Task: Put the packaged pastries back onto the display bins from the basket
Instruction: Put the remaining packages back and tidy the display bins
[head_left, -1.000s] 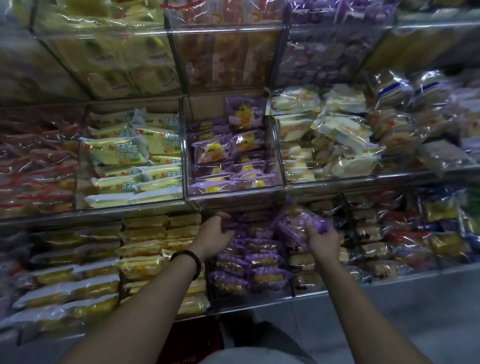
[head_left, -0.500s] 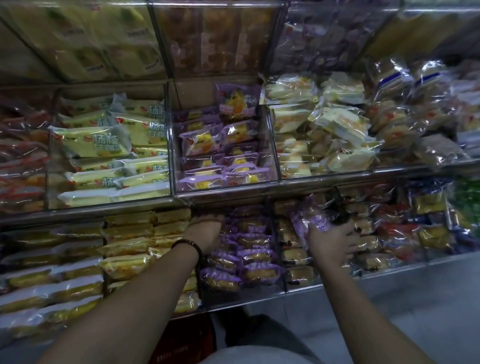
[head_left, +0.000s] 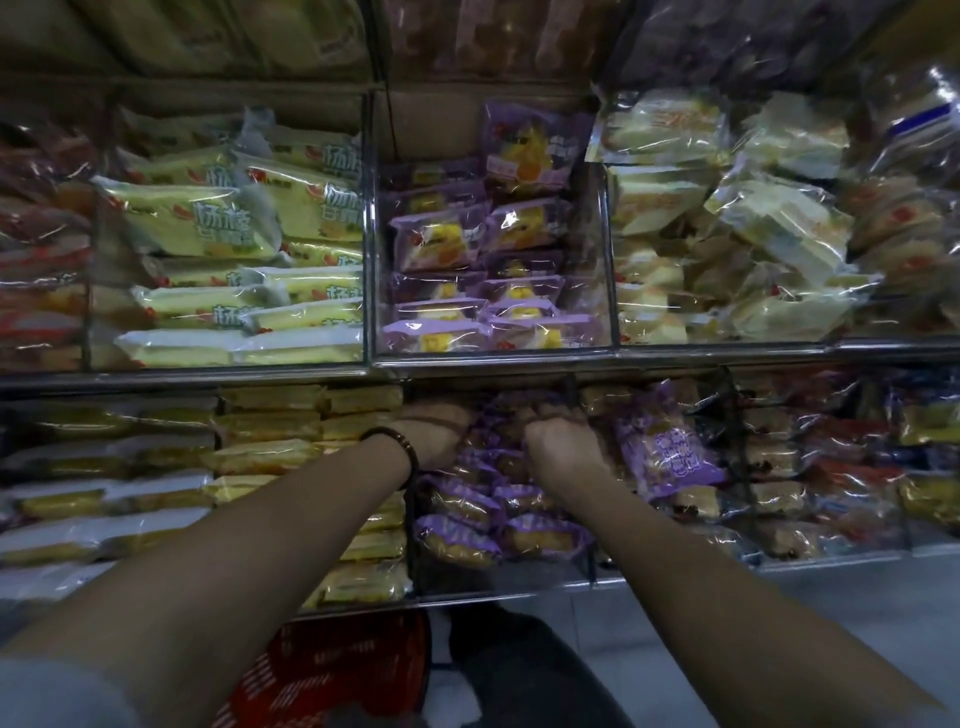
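Both hands were buried in the lower purple bin (head_left: 498, 577): left hand (head_left: 434, 434) and right hand (head_left: 563, 441) curled among the purple pastry packs (head_left: 467, 540), but I couldn't tell what either was gripping. I figured I'd want to push packs flat toward the back. One loose purple pack (head_left: 667, 449) leaned over the neighbouring bin, and the red basket (head_left: 332, 670) sat down by my legs.

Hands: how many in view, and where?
2. Left hand at the left edge of the lower purple-pastry bin; right hand deep in that bin, its fingers hidden among the packs. None hidden.
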